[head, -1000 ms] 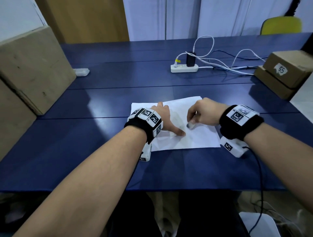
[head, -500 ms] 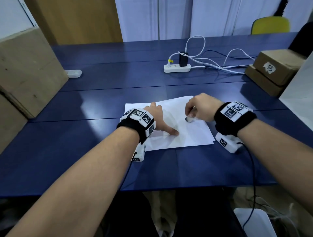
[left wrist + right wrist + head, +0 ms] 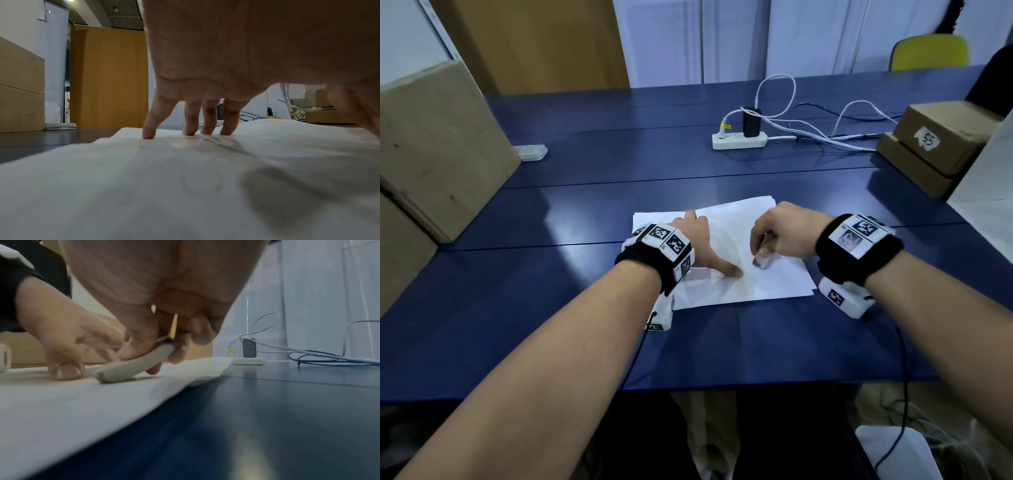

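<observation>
A white sheet of paper (image 3: 774, 284) with faint pencil marks lies on the blue table (image 3: 585, 212). My left hand (image 3: 698, 246) presses on it with straight, spread fingers (image 3: 149, 129), thumb stretched to the right. My right hand (image 3: 780, 229) pinches a grey-white eraser (image 3: 761, 260) between thumb and fingers. The eraser (image 3: 135, 366) is tilted, its lower end on the paper (image 3: 61, 402), just right of the left thumb (image 3: 63, 368).
Large cardboard boxes (image 3: 438, 150) stand at the left. Two stacked brown boxes (image 3: 935, 144) sit at the right, one marked 55. A white power strip (image 3: 739, 140) with a black charger and cables lies at the back. A small white object (image 3: 530, 152) lies beside the left boxes.
The right hand has slid the eraser a short way back and forth over the paper. The left hand has stayed pressed on the sheet. The head view has shifted slightly.
</observation>
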Demonstrator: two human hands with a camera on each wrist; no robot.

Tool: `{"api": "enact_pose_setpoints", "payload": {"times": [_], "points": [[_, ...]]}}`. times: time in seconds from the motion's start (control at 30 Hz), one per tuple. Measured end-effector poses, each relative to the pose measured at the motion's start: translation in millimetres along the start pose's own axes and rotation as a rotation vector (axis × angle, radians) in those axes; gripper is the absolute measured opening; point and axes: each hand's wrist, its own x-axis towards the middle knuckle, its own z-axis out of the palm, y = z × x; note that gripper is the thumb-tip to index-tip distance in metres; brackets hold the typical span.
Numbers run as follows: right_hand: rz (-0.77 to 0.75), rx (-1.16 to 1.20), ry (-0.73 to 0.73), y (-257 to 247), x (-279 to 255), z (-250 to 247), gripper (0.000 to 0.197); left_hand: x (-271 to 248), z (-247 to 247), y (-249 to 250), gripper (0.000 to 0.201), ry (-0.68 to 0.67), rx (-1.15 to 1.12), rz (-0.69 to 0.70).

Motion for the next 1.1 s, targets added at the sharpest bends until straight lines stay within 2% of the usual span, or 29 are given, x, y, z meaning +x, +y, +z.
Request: {"api": "enact_pose_setpoints", "payload": {"times": [0.07, 0.13, 0.23, 0.3, 0.47, 0.6, 0.63, 0.73, 0.8, 0.97, 1.1], "points": [[0.039, -0.038, 0.108, 2.6, 2.8, -3.4, 0.010, -0.7, -0.2, 0.3, 0.124, -0.007, -0.004, 0.000], [0.067, -0.044, 0.139, 5.4, 2.4, -7.4, 0.011, -1.3, -0.3, 0.9, 0.122, -0.006, -0.004, 0.000], [0.041, -0.007, 0.066, 3.2, -3.2, -6.6, 0.020, -1.6, -0.2, 0.4, 0.121, -0.004, -0.003, -0.001], [0.041, 0.000, 0.001, -0.7, -4.6, -4.4, 0.017, -1.3, 0.0, 0.2, 0.120, -0.006, -0.003, 0.000], [0.075, 0.007, 0.105, 3.1, 2.4, -6.4, 0.018, -1.3, 0.4, 1.4, 0.121, 0.001, 0.000, 0.002], [0.046, 0.022, -0.040, -5.3, -3.2, -4.0, 0.018, -0.7, 0.4, 0.2, 0.121, 0.003, -0.001, 0.000], [0.050, 0.015, -0.038, -7.5, -3.3, -4.1, 0.015, -0.8, 0.1, 0.5, 0.121, 0.002, 0.000, 0.001], [0.105, -0.037, 0.104, -3.3, 2.9, -6.0, 0.009, -0.9, -0.5, 1.4, 0.120, -0.002, -0.001, 0.002], [0.113, -0.046, 0.141, -0.5, 4.0, -7.2, 0.012, -0.9, -0.4, 1.6, 0.121, -0.001, 0.002, 0.002], [0.077, -0.019, -0.036, -5.2, -1.7, -3.9, 0.019, 0.1, 0.0, 1.0, 0.122, 0.001, 0.000, 0.002], [0.112, -0.063, 0.150, -0.4, 2.9, -5.3, 0.012, -0.8, 0.5, 1.6, 0.120, 0.005, -0.001, 0.004]]}}
